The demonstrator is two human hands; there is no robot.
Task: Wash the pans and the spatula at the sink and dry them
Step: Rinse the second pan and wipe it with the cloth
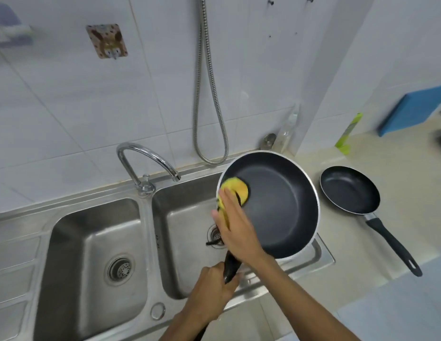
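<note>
Beige counter (350,244), small black pan (350,190) resting on it, blue box (416,109) at the back

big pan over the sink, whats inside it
A yellow sponge, held by the right hand against the left inner wall of the big pan; the rest looks bare. The hand covers part of the sponge.
</note>
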